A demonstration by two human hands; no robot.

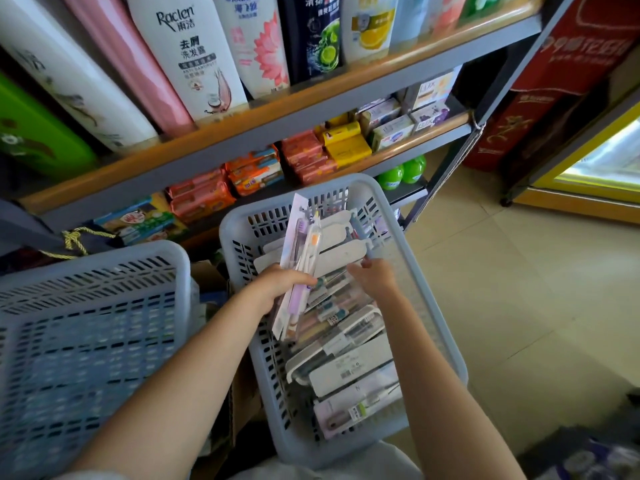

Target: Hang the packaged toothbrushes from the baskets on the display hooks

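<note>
At the centre of the frame, the left hand (277, 285) grips a small bundle of packaged toothbrushes (300, 258), fingers curled round the lower half of the flat, pale cardboard-and-clear-plastic packs. The bundle's long axis runs from lower left to upper right, with the hang-hole ends pointing up toward the shelves and the lower ends dipping toward the basket below. Through the clear fronts show a lilac-handled brush and a white brush with an orange patch near its head.

The bundle is held just above the pale blue slotted plastic basket (420, 278) in the lower centre. Inside it lie more toothbrush packs (346, 368), overlapping one another, most slanting up to the right across the basket; their card backs are white or pale pink and barcodes show on the nearer ones. The right hand (375, 277) reaches into this basket, its fingers bent down onto the upper packs in the pile; whether it pinches one or only touches them cannot be told.

A second pale blue slotted basket (97, 323) fills the lower left. Tall shampoo bottles (194, 64) stand along the upper shelf, and boxed soaps (311, 154) fill the shelf below.
</note>
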